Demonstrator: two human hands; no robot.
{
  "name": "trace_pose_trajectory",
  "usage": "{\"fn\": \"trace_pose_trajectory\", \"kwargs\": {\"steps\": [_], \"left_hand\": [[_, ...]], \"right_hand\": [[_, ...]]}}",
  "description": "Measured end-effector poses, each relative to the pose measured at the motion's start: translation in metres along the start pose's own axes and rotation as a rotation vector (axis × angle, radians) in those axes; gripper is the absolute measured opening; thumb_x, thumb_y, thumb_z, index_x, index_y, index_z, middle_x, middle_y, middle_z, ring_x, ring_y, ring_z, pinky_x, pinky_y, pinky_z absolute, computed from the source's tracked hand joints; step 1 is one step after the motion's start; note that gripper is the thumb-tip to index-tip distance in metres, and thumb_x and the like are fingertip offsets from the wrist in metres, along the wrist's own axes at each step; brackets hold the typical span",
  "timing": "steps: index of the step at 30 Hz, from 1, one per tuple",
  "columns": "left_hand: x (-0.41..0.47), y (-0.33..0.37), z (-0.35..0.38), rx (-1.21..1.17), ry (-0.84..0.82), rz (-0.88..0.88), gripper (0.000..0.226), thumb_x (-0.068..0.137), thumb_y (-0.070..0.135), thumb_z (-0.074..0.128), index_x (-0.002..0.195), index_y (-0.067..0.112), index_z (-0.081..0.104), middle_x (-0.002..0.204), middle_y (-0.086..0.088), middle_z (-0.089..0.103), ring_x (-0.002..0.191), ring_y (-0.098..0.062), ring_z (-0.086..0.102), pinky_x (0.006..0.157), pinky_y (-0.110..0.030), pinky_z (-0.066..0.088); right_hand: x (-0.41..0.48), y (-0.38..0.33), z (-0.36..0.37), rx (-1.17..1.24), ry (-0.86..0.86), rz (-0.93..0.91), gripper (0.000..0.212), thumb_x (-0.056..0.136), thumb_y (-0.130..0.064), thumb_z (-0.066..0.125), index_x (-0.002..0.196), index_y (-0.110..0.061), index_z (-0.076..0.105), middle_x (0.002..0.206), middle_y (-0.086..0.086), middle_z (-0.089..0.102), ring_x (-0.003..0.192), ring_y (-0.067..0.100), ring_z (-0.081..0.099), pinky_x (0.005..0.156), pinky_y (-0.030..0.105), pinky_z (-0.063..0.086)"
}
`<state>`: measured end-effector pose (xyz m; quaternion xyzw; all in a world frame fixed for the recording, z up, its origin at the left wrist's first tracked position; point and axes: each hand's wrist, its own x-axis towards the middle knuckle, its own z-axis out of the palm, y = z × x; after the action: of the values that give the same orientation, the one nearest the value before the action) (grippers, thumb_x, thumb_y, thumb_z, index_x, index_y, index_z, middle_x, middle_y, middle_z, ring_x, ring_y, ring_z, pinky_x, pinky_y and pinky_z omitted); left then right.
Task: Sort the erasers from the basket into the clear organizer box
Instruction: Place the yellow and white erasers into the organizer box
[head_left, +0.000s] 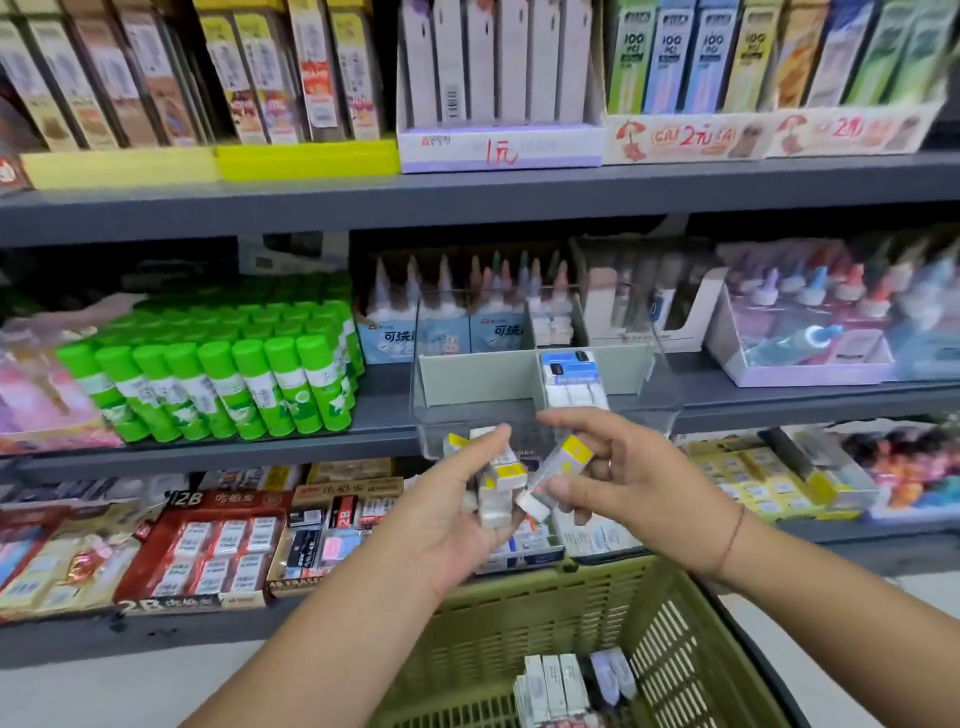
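Your left hand (451, 512), at the centre of the frame, curls round a bunch of erasers (500, 475) in white and yellow sleeves. Your right hand (631, 480) pinches a single yellow-banded eraser (560, 466) between thumb and fingers, tilted, its white end touching the bunch. Just above both hands, the clear organizer box (434, 421) stands on the middle shelf (374, 415); one of its compartments holds blue-and-black-sleeved erasers (570, 376) (their print is too blurred to read). The olive basket (519, 613) at the bottom of the frame still holds more erasers (553, 686). Along the top shelf, price cards read "1元" (501, 151) and "2元" (693, 136), with "100" (671, 39) on packs at the upper right. At the lower left, a red carton reads "2B" (188, 499).
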<state>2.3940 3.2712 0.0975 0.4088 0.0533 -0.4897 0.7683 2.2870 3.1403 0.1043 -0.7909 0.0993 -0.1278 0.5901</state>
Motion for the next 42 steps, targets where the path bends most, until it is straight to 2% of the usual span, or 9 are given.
{"fn": "trace_pose_trajectory", "kwargs": {"steps": [6,13,18,22,25,29,34,38,42], "left_hand": [[0.006,0.026,0.002,-0.047,0.013,0.084,0.041,0.052,0.017,0.081,0.087,0.007,0.064,0.075,-0.011,0.064,0.055,-0.018,0.06,0.046,-0.024,0.05],[0.009,0.027,0.002,-0.061,0.03,0.089,0.035,0.059,0.026,0.076,0.086,0.007,0.063,0.07,-0.01,0.065,0.056,-0.015,0.061,0.045,-0.022,0.05],[0.008,0.03,0.0,-0.139,0.037,0.086,0.032,0.062,0.022,0.076,0.088,0.006,0.064,0.075,-0.011,0.066,0.061,-0.019,0.064,0.048,-0.025,0.052],[0.01,0.031,-0.002,-0.151,0.033,0.078,0.038,0.06,0.019,0.078,0.093,0.006,0.064,0.078,-0.011,0.066,0.062,-0.019,0.065,0.05,-0.026,0.053],[0.011,0.034,-0.001,-0.146,0.019,0.087,0.041,0.055,0.017,0.08,0.092,0.006,0.066,0.077,-0.012,0.067,0.062,-0.019,0.065,0.048,-0.026,0.052],[0.012,0.037,-0.002,-0.147,0.02,0.09,0.04,0.054,0.017,0.081,0.09,0.007,0.067,0.077,-0.012,0.068,0.061,-0.019,0.065,0.047,-0.026,0.052],[0.012,0.041,-0.003,-0.157,0.029,0.09,0.042,0.052,0.018,0.082,0.089,0.006,0.066,0.076,-0.012,0.067,0.063,-0.02,0.064,0.046,-0.026,0.051],[0.015,0.041,-0.004,-0.17,0.048,0.083,0.038,0.057,0.018,0.08,0.089,0.005,0.065,0.073,-0.011,0.067,0.061,-0.02,0.064,0.047,-0.026,0.052],[0.017,0.043,-0.008,-0.179,0.039,0.077,0.037,0.056,0.018,0.08,0.087,0.004,0.066,0.072,-0.012,0.068,0.06,-0.02,0.066,0.046,-0.026,0.052]], "right_hand": [[0.023,-0.001,-0.027,0.323,0.176,0.028,0.01,0.066,-0.015,0.072,0.076,-0.014,0.072,0.08,0.006,0.072,0.073,0.013,0.065,0.065,0.018,0.053],[0.023,0.005,-0.021,0.56,0.079,0.1,0.022,0.079,-0.02,0.059,0.092,-0.007,0.048,0.094,0.017,0.071,0.08,0.031,0.071,0.055,0.029,0.057],[0.022,0.011,-0.025,0.217,0.127,0.096,0.018,0.075,-0.023,0.07,0.081,-0.007,0.062,0.074,0.01,0.069,0.05,0.011,0.054,0.043,0.017,0.04],[0.028,0.007,-0.046,-0.046,0.234,0.03,0.012,0.087,-0.02,0.064,0.077,-0.018,0.072,0.068,-0.003,0.068,0.057,0.005,0.053,0.054,0.014,0.045],[0.05,-0.008,-0.073,-0.246,0.345,-0.015,0.014,0.082,-0.029,0.068,0.08,-0.016,0.072,0.072,0.008,0.067,0.061,0.009,0.051,0.062,0.024,0.047],[0.102,-0.024,-0.097,-0.599,0.439,-0.078,0.017,0.075,-0.026,0.078,0.071,-0.017,0.065,0.065,0.001,0.061,0.06,0.009,0.05,0.058,0.021,0.04],[0.157,-0.028,-0.1,-0.981,0.216,-0.009,0.019,0.084,-0.021,0.07,0.099,-0.011,0.073,0.087,0.006,0.068,0.076,0.015,0.055,0.068,0.019,0.035],[0.177,-0.015,-0.086,-1.071,0.05,0.043,0.018,0.081,-0.023,0.073,0.097,-0.016,0.073,0.094,-0.001,0.071,0.087,0.016,0.063,0.078,0.02,0.046],[0.19,0.001,-0.077,-1.17,0.031,0.08,0.012,0.083,-0.026,0.071,0.093,-0.021,0.069,0.097,-0.003,0.068,0.085,0.017,0.058,0.072,0.018,0.039]]}}
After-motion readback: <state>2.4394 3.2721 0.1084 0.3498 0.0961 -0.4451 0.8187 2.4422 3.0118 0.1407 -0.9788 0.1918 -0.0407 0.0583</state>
